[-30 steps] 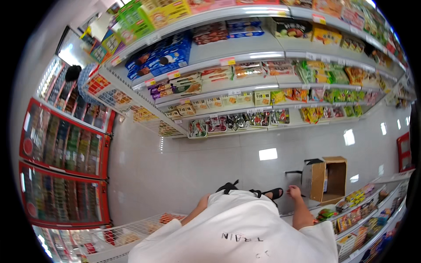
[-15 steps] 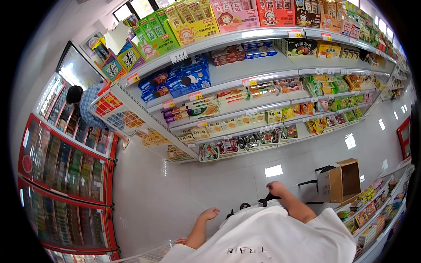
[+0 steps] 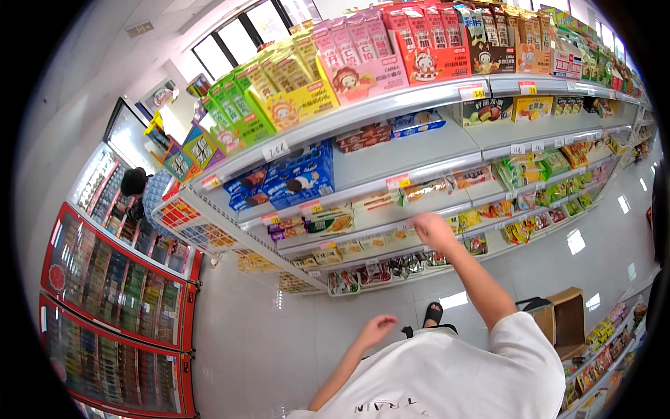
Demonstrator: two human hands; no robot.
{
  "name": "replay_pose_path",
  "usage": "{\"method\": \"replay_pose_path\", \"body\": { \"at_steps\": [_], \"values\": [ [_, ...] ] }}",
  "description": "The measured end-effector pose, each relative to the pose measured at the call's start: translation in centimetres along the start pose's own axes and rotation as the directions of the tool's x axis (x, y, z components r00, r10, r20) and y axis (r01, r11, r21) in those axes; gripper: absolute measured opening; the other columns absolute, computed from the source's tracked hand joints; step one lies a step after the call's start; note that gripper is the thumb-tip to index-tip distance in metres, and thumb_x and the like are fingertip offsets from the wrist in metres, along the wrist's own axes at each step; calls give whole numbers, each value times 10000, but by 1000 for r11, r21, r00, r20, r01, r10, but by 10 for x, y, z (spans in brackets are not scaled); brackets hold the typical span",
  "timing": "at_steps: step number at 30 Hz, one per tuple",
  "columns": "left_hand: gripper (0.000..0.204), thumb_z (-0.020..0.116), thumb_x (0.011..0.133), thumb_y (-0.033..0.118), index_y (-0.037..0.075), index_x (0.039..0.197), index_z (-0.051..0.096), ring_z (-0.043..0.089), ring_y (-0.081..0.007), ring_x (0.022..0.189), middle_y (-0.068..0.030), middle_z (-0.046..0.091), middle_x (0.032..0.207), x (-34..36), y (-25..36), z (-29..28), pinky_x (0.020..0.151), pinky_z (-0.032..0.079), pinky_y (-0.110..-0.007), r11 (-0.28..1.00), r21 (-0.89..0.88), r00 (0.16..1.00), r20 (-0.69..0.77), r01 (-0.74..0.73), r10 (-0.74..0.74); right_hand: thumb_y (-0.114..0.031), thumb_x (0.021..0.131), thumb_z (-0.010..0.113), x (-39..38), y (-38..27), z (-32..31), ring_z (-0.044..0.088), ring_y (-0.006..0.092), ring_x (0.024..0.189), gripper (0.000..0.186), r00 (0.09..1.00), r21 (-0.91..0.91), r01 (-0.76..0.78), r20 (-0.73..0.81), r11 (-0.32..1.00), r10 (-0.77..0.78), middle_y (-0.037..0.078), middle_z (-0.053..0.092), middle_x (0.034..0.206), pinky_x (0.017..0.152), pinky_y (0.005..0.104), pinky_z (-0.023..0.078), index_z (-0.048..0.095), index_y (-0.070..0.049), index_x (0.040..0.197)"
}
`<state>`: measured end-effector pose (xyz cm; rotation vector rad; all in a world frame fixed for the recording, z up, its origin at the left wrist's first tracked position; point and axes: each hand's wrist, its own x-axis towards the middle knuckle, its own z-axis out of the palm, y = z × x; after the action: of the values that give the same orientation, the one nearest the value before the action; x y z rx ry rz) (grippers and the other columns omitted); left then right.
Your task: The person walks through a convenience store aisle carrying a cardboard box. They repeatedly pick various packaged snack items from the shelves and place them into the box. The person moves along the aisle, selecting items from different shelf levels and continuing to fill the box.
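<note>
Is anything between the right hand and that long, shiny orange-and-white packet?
Nothing visible blocks it: the packet shows uncovered behind the pale grey shelf edge, which the right hand overlaps in this view.

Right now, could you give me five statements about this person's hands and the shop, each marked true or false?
1. The right hand is nearer the shelves than the left hand. True.
2. The left hand is gripping something. False: it looks empty.
3. A pink box of packets stands on the top shelf. True.
4. The open cardboard box is to the person's left. False: it is to their right.
5. The shirt is black. False: it is white.
</note>
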<state>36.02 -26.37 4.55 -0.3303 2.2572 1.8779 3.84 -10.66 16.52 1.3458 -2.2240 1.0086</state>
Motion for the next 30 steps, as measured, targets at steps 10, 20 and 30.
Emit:
{"method": "replay_pose_path", "body": {
  "at_steps": [10,20,30],
  "values": [
    [230,642,926,140,65,1144,643,590,-166,1103,-50,653,1171,182,225,-94,904,461,-315,834,325,726,-413,-447,550,-213,866,537,159,119,-64,625,301,947,253,987,-305,-81,-154,949,35,82,681,962,888,428,488,705,-104,1020],
    [632,735,799,163,85,1381,500,613,-314,1154,-118,656,1188,339,350,-165,1037,443,-427,580,712,701,-174,-396,692,-288,848,527,162,111,-61,576,260,1112,316,982,-362,-189,-55,913,181,48,655,1105,940,423,466,714,-203,1088],
    [530,682,855,222,209,1369,554,573,-355,1195,-132,643,1254,368,345,-176,1028,414,-468,50,994,396,-86,99,914,-313,853,522,164,113,-72,545,279,1193,366,973,-365,-198,39,910,227,84,624,1202,983,453,447,696,-212,1159]
  ]
}}
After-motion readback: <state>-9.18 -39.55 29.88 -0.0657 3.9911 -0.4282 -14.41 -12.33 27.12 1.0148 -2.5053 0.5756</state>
